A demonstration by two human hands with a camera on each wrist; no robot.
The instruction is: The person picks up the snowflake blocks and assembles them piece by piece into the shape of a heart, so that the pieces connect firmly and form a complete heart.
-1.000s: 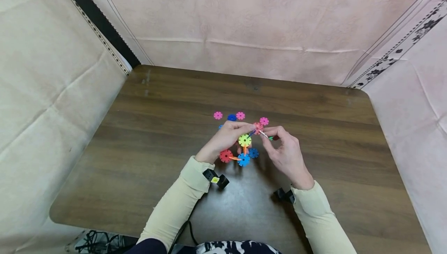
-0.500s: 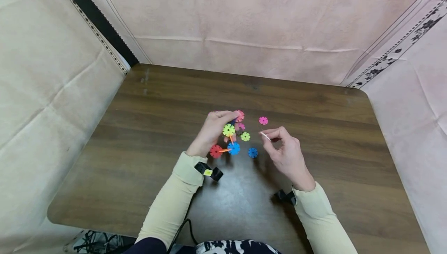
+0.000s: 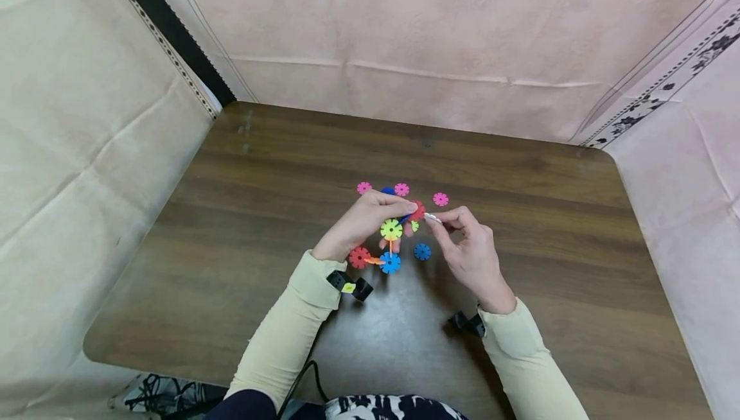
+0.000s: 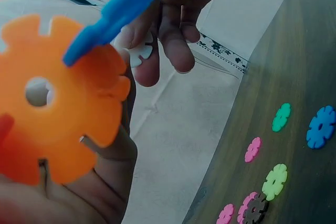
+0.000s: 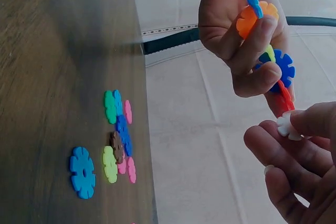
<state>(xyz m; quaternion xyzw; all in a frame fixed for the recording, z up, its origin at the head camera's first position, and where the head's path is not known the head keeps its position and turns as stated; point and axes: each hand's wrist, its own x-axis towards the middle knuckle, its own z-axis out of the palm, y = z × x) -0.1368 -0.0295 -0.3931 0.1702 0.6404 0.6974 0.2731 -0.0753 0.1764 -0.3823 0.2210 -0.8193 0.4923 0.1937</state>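
Observation:
My left hand (image 3: 364,224) holds a chain of slotted flower-shaped plastic discs. In the head view the chain has a red disc (image 3: 417,210) at the fingertips, then a yellow disc (image 3: 391,229), a light blue disc (image 3: 390,262) and another red disc (image 3: 359,257) below. Orange and blue discs of the chain loom large in the left wrist view, where the orange disc (image 4: 79,114) covers part of the palm. Between thumb and fingers my right hand (image 3: 469,253) pinches a small white disc (image 5: 286,125), its edge right at the rim of the chain's end red disc.
Loose discs lie on the wooden table (image 3: 260,214) around the hands: a blue disc (image 3: 422,252), a pink disc (image 3: 440,199), a brown disc (image 5: 116,148) and a green disc (image 4: 281,117) among several. Pale cloth (image 3: 405,35) hangs beyond the far edge.
The left hand with the chain swung away to the left and has come back right, bringing the red disc against the white one. The right hand has stayed nearly in place, still pinching the white disc.

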